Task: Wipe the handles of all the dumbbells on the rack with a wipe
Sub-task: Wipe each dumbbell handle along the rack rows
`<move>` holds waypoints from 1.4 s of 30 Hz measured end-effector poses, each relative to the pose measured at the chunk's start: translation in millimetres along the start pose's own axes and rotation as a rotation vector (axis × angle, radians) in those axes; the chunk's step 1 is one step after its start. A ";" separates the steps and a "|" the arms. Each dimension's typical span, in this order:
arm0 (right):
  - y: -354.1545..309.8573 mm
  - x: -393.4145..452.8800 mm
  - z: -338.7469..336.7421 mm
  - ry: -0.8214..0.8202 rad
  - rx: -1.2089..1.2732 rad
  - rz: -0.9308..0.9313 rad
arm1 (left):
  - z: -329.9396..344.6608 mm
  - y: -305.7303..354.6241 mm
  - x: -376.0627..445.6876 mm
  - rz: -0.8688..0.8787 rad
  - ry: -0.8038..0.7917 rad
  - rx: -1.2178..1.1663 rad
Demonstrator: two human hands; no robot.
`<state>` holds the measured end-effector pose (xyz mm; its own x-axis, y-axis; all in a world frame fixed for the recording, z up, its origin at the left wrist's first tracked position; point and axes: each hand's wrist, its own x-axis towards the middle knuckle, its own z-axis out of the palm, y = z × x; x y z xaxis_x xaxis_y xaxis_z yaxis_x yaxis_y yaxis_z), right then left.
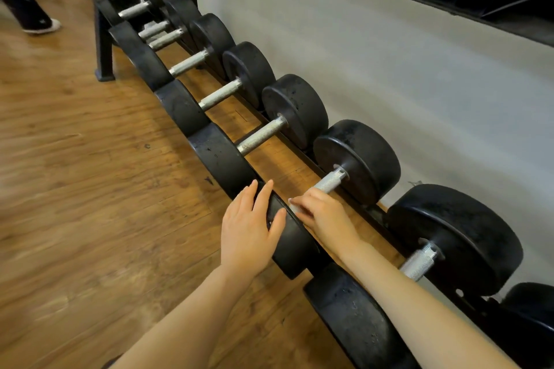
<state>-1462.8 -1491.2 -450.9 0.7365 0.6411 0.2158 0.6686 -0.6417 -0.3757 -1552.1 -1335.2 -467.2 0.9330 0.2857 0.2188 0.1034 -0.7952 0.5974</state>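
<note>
Now keep your right hand (322,214) wrapped round the handle (329,183) and twist as you slide toward the far head, so the knurled steel is covered all round. A sliver of white at your fingertips may be the wipe; you cannot tell for sure. Your left hand (250,225) lies flat, fingers straight, steadying the near head (292,237). This dumbbell sits second from the near end of the rack (103,39), by the wall.
</note>
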 end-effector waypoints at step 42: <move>5.9 19.1 -7.1 -0.314 -0.124 -0.025 | 15.1 -7.5 2.4 0.043 0.155 -0.171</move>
<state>-1444.1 -1485.7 -442.6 0.6650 0.7435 -0.0714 0.7079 -0.6578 -0.2572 -1545.5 -1336.6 -482.8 0.8697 0.3430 0.3548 -0.0071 -0.7102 0.7040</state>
